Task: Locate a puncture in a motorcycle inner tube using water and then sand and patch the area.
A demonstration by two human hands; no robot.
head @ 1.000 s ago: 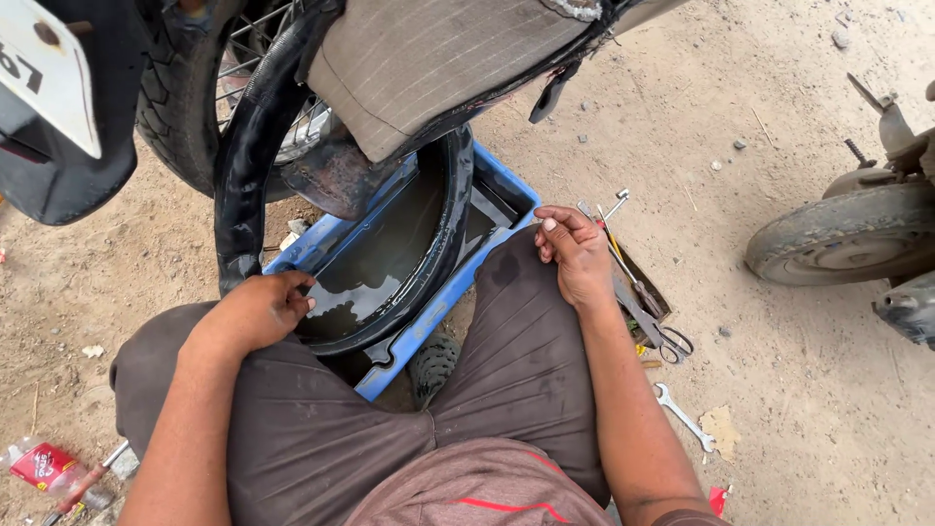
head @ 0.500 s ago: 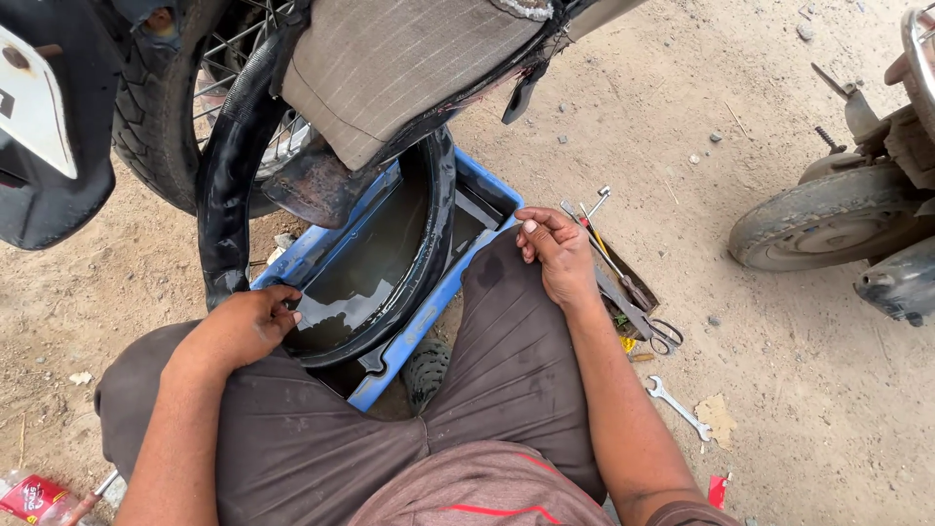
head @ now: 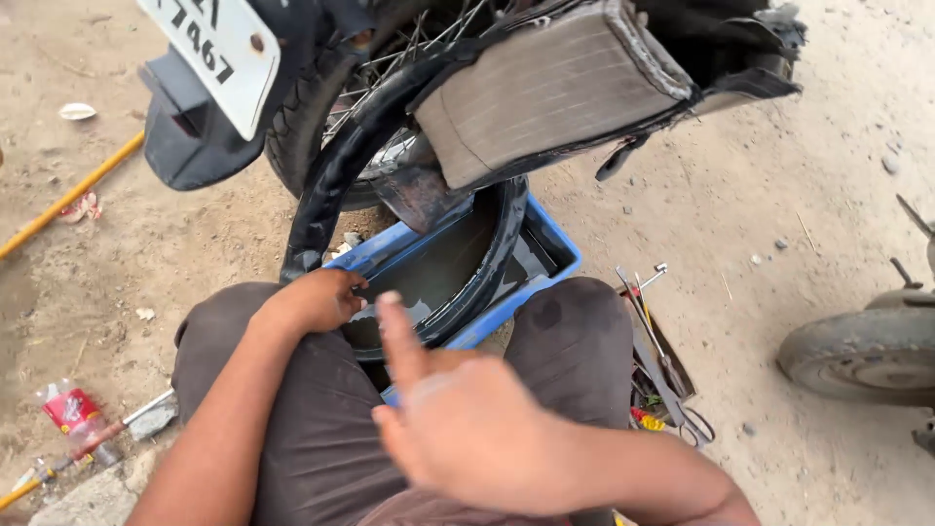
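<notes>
One view only, from the head camera, looking down past the person's knees onto sandy ground. Much is cut off or covered: the motorcycle's rear wheel (head: 321, 117) runs off the top edge, a grey-brown padded seat (head: 545, 88) hides the upper part of the black inner tube (head: 341, 185), and the tube's lowest stretch lies under the dark water in the blue tub (head: 550, 239). The right hand (head: 467, 429) is blurred and close to the lens, so its fingers are hard to make out; it is raised above the lap with the forefinger standing up and nothing in it, fingers loose rather than clenched. The left hand (head: 317, 300) rests on the tub's near-left rim, its fingers curled over the tube where the tube meets the water; I cannot tell whether they pinch the rubber tightly or only press on it.

The tube forms a tall loop, its long axis running from the tub up and away toward the wheel, leaning slightly left. It looks matt black, dusty on the outer curve and wet and shiny near the water.

The tub sits between the person's knees, its far-right corner pointing toward open ground. Metal hand tools (head: 662, 360) lie in a small tray just beside the right knee. Another vehicle's tyre (head: 862, 356) is cut by the right edge. One crushed bottle (head: 73, 414) lies near the lower-left corner.
</notes>
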